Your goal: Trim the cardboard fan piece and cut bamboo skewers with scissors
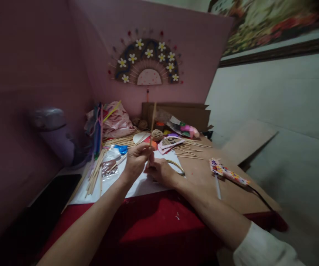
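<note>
A thin wooden stick (154, 120) stands nearly upright in my left hand (137, 160), whose fingers are pinched round its lower part. Close below and to the right, my right hand (160, 171) is closed, its fingertips meeting those of the left. What the right fingers hold is hidden behind them. Beside the right hand lies a golden ring-shaped band (178, 166), partly covered by the hand. Both hands are over a white sheet (142, 188). Loose wooden sticks (94, 179) and a clear plastic packet (110, 169) lie left of my left hand.
A flower-patterned glue gun (227, 173) with a cord lies at the right on brown board (203, 181). Behind the hands are a ball of twine (157, 135), more sticks (189, 152) and cardboard (176, 111). A flowered fan (148, 61) hangs on the pink panel.
</note>
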### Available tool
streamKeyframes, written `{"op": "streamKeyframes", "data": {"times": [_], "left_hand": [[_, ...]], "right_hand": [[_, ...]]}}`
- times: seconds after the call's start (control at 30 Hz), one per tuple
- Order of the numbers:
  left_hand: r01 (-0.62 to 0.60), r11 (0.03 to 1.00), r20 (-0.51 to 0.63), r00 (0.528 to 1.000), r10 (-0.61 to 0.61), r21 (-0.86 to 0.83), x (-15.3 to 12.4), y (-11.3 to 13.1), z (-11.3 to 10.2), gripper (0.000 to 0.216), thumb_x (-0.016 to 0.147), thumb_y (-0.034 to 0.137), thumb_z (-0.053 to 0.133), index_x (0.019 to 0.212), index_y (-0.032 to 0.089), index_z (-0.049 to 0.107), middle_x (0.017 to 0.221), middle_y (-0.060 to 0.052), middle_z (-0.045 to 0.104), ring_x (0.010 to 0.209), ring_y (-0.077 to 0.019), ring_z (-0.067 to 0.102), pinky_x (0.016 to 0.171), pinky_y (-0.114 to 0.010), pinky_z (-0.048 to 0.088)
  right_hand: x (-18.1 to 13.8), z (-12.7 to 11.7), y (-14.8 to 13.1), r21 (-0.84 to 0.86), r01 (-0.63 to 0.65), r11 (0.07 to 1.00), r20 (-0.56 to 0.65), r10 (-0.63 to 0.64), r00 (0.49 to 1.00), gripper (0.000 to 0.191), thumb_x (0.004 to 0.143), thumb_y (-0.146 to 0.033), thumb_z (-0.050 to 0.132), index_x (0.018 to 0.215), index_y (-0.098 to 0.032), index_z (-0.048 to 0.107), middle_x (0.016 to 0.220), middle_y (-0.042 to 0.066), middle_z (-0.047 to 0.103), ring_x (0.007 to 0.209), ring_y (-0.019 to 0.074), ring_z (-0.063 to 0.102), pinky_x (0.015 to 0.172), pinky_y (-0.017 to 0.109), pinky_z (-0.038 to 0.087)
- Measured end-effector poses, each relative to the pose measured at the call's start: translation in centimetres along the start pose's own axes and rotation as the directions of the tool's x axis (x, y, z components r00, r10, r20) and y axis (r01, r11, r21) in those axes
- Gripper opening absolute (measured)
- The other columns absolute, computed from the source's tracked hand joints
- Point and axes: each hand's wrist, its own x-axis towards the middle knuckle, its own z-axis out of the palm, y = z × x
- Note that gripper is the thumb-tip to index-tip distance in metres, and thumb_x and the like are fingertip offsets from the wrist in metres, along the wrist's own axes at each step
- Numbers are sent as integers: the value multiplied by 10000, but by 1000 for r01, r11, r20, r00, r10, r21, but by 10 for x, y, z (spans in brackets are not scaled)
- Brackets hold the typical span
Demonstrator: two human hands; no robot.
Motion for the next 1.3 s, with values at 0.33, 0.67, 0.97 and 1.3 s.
{"op": "streamKeyframes", "data": {"times": [0.33,0.67,0.97,1.3], "left_hand": [[-104,988,20,995,102,115,5,-3,-7,152,787,240,587,659,170,631,468,19,544,458,-92,463,463,-218,323],[-47,999,21,999,46,20,3,-3,-2,109,750,244,614,674,168,630,490,33,539,442,-101,498,487,-241,397],[98,986,-16,995,-101,-132,3,-4,-3,183,741,320,629,672,168,553,456,71,428,398,-77,451,457,-228,426],[164,945,-5,985,-172,-284,7,-4,-2,262,696,328,678,612,162,493,432,79,329,377,-40,280,375,-167,203]], "right_hand": [[8,-67,-10,-446,-246,860,232,377,897,62,716,-156,584,748,-140,635,772,101,647,747,213,588,598,255,370],[-1,-72,8,-320,-267,909,361,377,853,465,697,-236,613,1141,-132,521,1024,95,617,834,180,568,628,220,420],[-37,-125,1,99,-455,885,241,422,874,273,745,-424,621,697,-157,591,520,-17,537,436,101,471,390,204,322],[-59,-145,-19,174,-369,913,138,348,927,368,716,-426,669,949,-175,535,715,3,574,592,119,522,534,236,417]]}}
